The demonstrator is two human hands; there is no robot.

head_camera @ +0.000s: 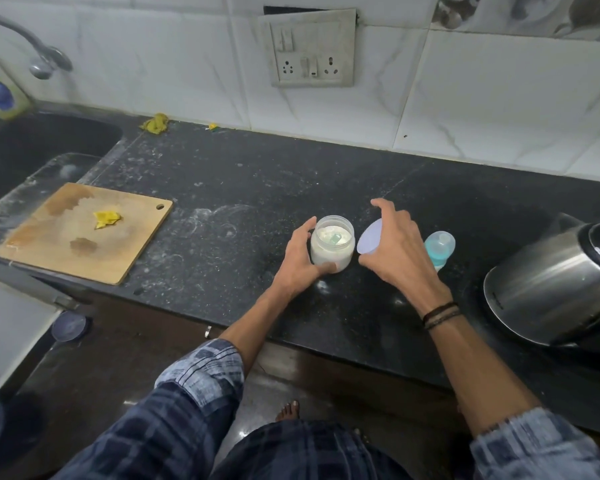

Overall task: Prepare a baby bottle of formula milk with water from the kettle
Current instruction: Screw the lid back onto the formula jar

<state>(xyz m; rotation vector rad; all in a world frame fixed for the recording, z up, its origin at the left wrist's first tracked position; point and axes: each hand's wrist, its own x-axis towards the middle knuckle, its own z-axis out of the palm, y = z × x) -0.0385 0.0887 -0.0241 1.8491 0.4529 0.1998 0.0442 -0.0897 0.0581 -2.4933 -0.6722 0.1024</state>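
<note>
Formula jar open, lid in hand: spill and contamination risks noted.

The left hand [300,258] grips the jar [332,245] of white powder, thumb at its base and fingers round the far side. The jar stands mid-counter [257,188], nearer the front edge, with a scoop [336,238] lying in the powder. The right hand [399,251] is spread wide and holds the lid [369,237] tilted just right of the jar's mouth. The baby bottle [440,247] stands capped behind that hand, partly hidden; the kettle [548,282] sits at the counter's right end. Judged risks: the lid, set face-down on the smeared counter, would carry dirt back into the jar; the right wrist, swinging toward the bottle, could knock it over; the bottle is not yet uncapped — powder scooped in haste may scatter.
</note>
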